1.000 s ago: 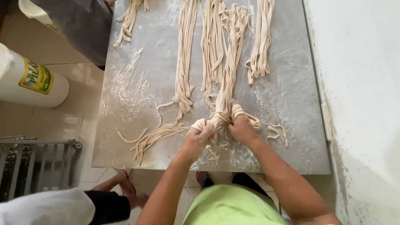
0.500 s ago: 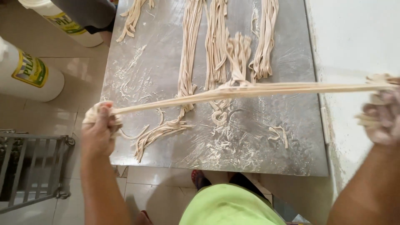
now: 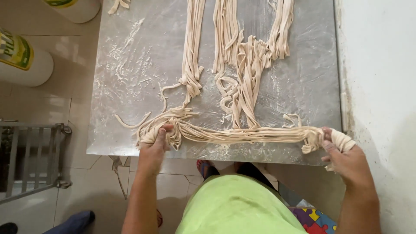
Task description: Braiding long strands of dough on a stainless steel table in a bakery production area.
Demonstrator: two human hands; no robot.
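Note:
A bundle of pale dough strands point(image 3: 242, 135) lies stretched sideways along the near edge of a floured steel table point(image 3: 130, 86). My left hand point(image 3: 156, 149) grips its left end near the table's front left part. My right hand point(image 3: 344, 158) holds the right end, with strands wrapped around the fingers, just past the table's front right corner. More long dough strands point(image 3: 247, 65) lie lengthwise on the table behind the bundle, running to the far edge.
A white wall point(image 3: 381, 65) stands right beside the table. Two white tubs point(image 3: 26, 60) sit on the tiled floor at the left, near a metal rack point(image 3: 30, 156). Another person's dark shoe point(image 3: 71, 222) shows at bottom left.
The bundle, held stretched wide in the air half a second ago, now lies lower on the table's near edge. Both hands have come inward, and the stretch is shorter.

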